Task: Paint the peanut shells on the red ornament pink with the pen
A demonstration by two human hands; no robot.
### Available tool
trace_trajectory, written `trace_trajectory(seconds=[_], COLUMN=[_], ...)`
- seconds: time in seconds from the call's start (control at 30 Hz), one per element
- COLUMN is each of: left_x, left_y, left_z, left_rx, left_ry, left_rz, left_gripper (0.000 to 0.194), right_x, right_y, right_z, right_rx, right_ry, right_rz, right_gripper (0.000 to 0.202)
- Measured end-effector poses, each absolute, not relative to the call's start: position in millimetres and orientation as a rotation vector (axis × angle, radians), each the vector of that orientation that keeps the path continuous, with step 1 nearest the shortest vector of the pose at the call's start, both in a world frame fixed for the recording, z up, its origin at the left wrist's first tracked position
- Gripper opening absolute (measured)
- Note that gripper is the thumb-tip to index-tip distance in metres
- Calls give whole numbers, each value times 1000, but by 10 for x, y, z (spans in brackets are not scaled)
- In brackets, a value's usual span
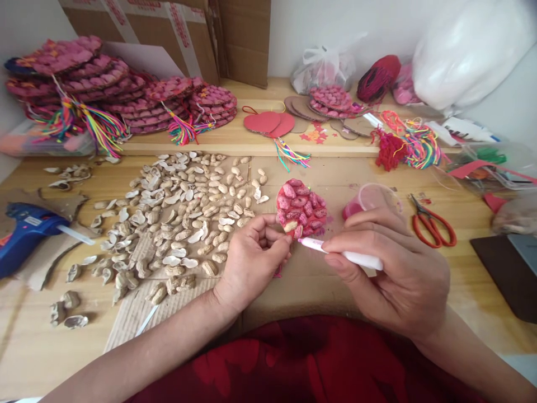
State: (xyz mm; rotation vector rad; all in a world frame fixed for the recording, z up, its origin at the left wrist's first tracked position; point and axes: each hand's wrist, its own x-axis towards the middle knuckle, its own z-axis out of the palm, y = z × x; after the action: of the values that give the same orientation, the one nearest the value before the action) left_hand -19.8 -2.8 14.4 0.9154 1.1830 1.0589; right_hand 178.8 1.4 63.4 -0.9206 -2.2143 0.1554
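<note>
My left hand (255, 260) pinches the lower left edge of a round red disc (301, 206) covered with peanut shells. Most shells on it are coloured pink, while one or two near the bottom are still pale. My right hand (390, 268) grips a white marker (361, 259), its pink tip touching or almost touching the disc's lower edge. Behind my right hand stands a clear cup (377, 197) with something pink inside, partly hidden by my fingers. Many unpainted peanut shells (188, 212) are spread over the cardboard to the left of the disc.
A blue glue gun (29, 232) lies at the far left. Orange-handled pliers (432, 224) are at the right, near a dark flat object (507, 271). Along the back shelf (260, 145) sit stacked pink discs (96, 84), red heart-like pieces (268, 123) and colourful tassels (419, 145).
</note>
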Motion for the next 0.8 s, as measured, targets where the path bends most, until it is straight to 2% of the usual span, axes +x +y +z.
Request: trace_trajectory(seconds=[0.8], left_x=[-197], left_y=[-13], left_z=[191], left_rx=[599], left_ry=[1083], left_rz=[1121], left_gripper=[36], right_x=[1805], right_y=[2], right_z=[646], right_rx=[-854], right_ry=[-2247], right_rz=[63], right_gripper=[24])
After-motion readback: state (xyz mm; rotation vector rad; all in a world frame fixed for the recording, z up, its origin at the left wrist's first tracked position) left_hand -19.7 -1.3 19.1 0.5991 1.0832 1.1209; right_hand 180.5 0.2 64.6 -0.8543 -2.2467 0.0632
